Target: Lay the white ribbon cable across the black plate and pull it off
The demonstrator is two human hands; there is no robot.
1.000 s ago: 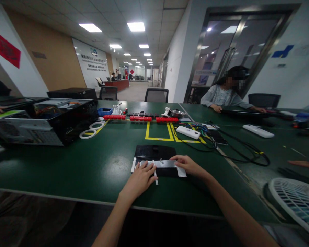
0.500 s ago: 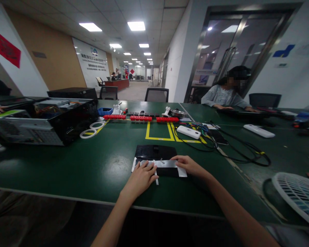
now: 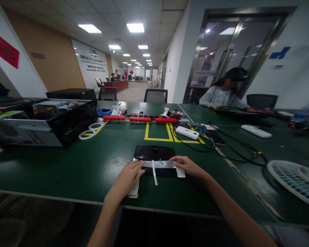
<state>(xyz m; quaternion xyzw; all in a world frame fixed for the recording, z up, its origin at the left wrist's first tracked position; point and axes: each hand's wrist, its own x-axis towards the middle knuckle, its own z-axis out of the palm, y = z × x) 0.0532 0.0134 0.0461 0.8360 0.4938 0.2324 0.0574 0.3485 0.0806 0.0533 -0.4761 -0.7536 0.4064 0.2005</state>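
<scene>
Pressing the right hand (image 3: 186, 165), fingers flat and open, onto the right end of a silver tape strip (image 3: 161, 164) laid across the near edge of a black panel (image 3: 154, 153) in the middle of the green worktop (image 3: 67, 171); resting the left hand (image 3: 128, 176) palm-down at the strip's left end, over a pale length of backing (image 3: 134, 190) trailing toward the worktop's near edge, impossible to tell whether pinched or merely covered. Seemingly done: tape set straight along the panel and held down at the right. Seemingly left: the left end, apparently not yet flat, and a thin white sliver (image 3: 155, 176) hanging off the middle of the strip onto the worktop. Standing well apart at far left, an open computer case (image 3: 41, 127) showing wiring and metal parts inside; beyond it, a small blue tray (image 3: 104, 111), contents too small to make out; just behind the right end of a row of red holders (image 3: 139, 119), a metal bowl (image 3: 176, 113), contents hidden. Lying beside the case, two white tape rings (image 3: 80, 136); to the right, a white power strip (image 3: 187, 132) by a tangle of cables (image 3: 204, 132), and a white fan grille (image 3: 293, 181). Sitting across the worktop, another person (image 3: 221, 96).
</scene>
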